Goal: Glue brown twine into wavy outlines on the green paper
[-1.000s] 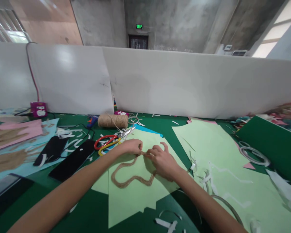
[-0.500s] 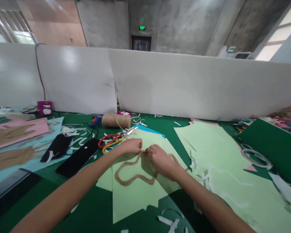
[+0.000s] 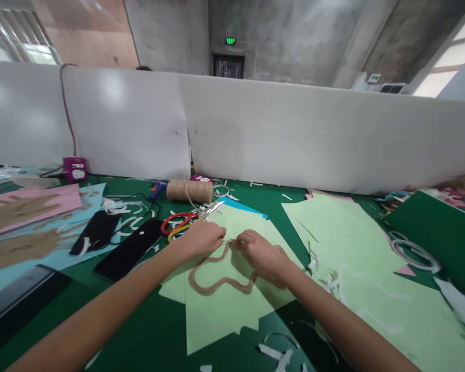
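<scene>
Brown jute twine [image 3: 217, 285] forms a wavy, looped outline on a pale green paper sheet [image 3: 217, 325]. At the outline's upper edge, my left hand [image 3: 207, 236] is closed in a pinch on the twine, a thin strand showing at its fingertips. Close beside it, my right hand [image 3: 258, 253] also pinches the twine, its fingers bent downward over the paper. A small gap separates the two hands. Part of the outline lies hidden beneath my right hand and forearm. Scissors [image 3: 178, 223] with red and yellow handles lie just behind my left hand.
Behind the scissors lies a jute twine spool [image 3: 189, 191] beside a blue glue gun [image 3: 157, 190]. Dark phones [image 3: 129, 250] rest at left near brown cutouts on pink paper [image 3: 67, 199]. More green paper [image 3: 333, 222] and white scraps [image 3: 281, 356] lie right and front. A white partition [image 3: 256, 134] stands behind.
My left hand has turned and lowered slightly at the twine, its forearm covering more of the yellow scissor handle. My right hand stays nearly in place. The whole view has shifted slightly.
</scene>
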### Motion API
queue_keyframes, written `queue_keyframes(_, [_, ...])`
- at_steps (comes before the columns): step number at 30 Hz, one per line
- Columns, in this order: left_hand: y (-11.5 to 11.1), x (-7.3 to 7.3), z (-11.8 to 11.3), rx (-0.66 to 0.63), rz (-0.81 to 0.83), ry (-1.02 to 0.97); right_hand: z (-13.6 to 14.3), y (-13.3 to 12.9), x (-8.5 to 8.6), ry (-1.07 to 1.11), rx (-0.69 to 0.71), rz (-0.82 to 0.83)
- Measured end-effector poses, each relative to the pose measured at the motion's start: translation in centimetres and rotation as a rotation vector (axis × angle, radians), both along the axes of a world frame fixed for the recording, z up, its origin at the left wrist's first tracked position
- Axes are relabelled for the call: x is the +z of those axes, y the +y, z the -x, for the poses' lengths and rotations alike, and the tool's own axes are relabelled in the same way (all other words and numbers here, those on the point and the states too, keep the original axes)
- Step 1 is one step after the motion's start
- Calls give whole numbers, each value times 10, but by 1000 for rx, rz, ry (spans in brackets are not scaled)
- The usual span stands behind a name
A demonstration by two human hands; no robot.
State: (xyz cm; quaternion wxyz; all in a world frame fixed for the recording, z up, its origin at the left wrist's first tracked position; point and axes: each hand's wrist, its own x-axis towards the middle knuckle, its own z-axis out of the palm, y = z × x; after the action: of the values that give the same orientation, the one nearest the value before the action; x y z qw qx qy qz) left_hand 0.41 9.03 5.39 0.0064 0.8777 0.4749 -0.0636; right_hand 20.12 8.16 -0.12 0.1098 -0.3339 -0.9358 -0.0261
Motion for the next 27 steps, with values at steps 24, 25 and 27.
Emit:
queue_keyframes(24, [-58, -42, -16, -184, -122, 199, 18, -5, 6, -187, -83, -13])
queue_keyframes(25, [-59, -44, -16, -186, -124, 201, 21, -6, 6, -221, -62, -42])
queue_keyframes(27, [-60, -47, -16, -192, -133, 200, 26, -8, 6, -266, -31, -83])
